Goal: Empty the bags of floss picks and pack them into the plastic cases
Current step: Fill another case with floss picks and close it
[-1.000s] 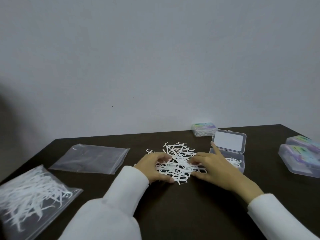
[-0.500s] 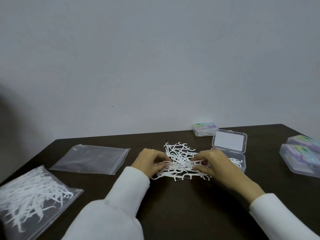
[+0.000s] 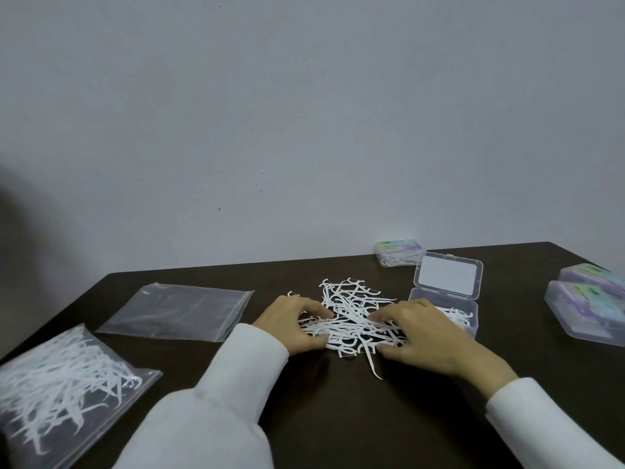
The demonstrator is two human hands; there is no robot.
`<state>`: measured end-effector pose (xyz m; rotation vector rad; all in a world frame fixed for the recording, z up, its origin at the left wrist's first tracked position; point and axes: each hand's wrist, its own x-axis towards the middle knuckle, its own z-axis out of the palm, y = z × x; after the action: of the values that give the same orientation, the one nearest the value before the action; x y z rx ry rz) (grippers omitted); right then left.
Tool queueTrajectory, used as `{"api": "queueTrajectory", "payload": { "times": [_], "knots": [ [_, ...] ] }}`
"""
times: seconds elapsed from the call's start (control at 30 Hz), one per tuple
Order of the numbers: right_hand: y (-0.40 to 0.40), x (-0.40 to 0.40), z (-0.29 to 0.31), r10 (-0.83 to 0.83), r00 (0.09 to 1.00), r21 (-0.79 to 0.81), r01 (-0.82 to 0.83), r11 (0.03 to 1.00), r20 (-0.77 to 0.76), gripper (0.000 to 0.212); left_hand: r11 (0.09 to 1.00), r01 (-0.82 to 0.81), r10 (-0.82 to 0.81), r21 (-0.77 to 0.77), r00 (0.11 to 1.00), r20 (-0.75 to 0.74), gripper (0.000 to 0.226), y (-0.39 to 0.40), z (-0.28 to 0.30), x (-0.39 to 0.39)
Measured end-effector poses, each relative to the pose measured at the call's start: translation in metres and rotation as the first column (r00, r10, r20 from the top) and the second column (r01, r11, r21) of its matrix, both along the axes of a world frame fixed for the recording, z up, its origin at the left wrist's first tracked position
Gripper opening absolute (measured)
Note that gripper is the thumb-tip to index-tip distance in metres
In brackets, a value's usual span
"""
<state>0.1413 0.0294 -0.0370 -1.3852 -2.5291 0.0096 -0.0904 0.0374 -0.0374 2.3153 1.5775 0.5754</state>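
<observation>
A: How is the grip on each side?
B: The left hand (image 3: 297, 324) has its fingers curled and its thumb tucked under, pinching a bunch of white floss picks (image 3: 351, 319) at the left edge of the loose heap. The right hand (image 3: 426, 333) is curled against the heap's right edge, fingertips and thumb closing on picks there.

A: Where does the heap lie?
B: On the dark tabletop (image 3: 338, 418), between both hands, just left of the open plastic case (image 3: 446, 299). The case's lid stands tilted back, and a few picks lie in its tray.

A: And the bags?
B: An empty clear bag (image 3: 176, 309) lies flat to the left. A full bag of picks (image 3: 57, 387) sits at the near left corner.

A: Other cases?
B: A closed case (image 3: 399, 253) sits behind the open one, by the wall. Two more closed cases (image 3: 588, 306) rest at the right edge.
</observation>
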Motion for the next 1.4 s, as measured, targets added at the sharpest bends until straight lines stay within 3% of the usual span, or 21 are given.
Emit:
{"api": "queueTrajectory", "payload": {
  "times": [0.13, 0.27, 0.5, 0.63, 0.8, 0.97, 1.3, 1.4],
  "knots": [
    [0.003, -0.002, -0.001, 0.001, 0.999, 0.057, -0.004, 0.998, 0.051, 0.038, 0.998, 0.020, -0.021, -0.056, 0.999, -0.026, 0.039, 0.003, 0.000, -0.001],
    [0.001, -0.003, 0.001, 0.002, 0.997, 0.077, -0.008, 0.997, 0.073, 0.030, 1.000, 0.017, -0.016, 0.001, 0.999, -0.041, 0.029, 0.002, 0.002, 0.001],
    [-0.001, -0.009, -0.001, -0.075, 0.988, 0.114, 0.060, 0.992, 0.135, 0.026, 0.990, 0.062, -0.025, 0.127, 0.961, -0.274, 0.029, -0.001, 0.005, 0.007],
    [-0.004, -0.008, 0.005, -0.094, 0.989, 0.179, 0.073, 0.981, 0.112, 0.022, 0.983, 0.075, -0.030, 0.165, 0.966, -0.257, 0.028, 0.000, 0.006, 0.009],
    [-0.001, 0.004, 0.008, -0.034, 0.999, 0.139, 0.037, 0.990, -0.026, 0.021, 0.995, 0.035, -0.017, 0.097, 0.983, -0.183, 0.034, 0.000, 0.003, 0.006],
    [0.006, 0.015, 0.007, -0.044, 0.971, 0.074, 0.063, 0.995, -0.234, 0.014, 0.991, -0.018, 0.037, 0.133, 0.989, -0.143, 0.022, 0.000, 0.002, 0.006],
    [0.007, 0.039, 0.021, -0.117, 0.794, 0.019, 0.160, 0.987, -0.597, 0.012, 0.976, -0.099, 0.085, 0.196, 0.993, 0.079, 0.017, -0.002, 0.006, 0.007],
    [0.007, 0.051, 0.026, -0.164, 0.719, -0.011, 0.213, 0.977, -0.675, 0.013, 0.972, -0.110, 0.062, 0.206, 0.972, 0.227, 0.011, -0.003, 0.008, 0.009]
  ]
}}
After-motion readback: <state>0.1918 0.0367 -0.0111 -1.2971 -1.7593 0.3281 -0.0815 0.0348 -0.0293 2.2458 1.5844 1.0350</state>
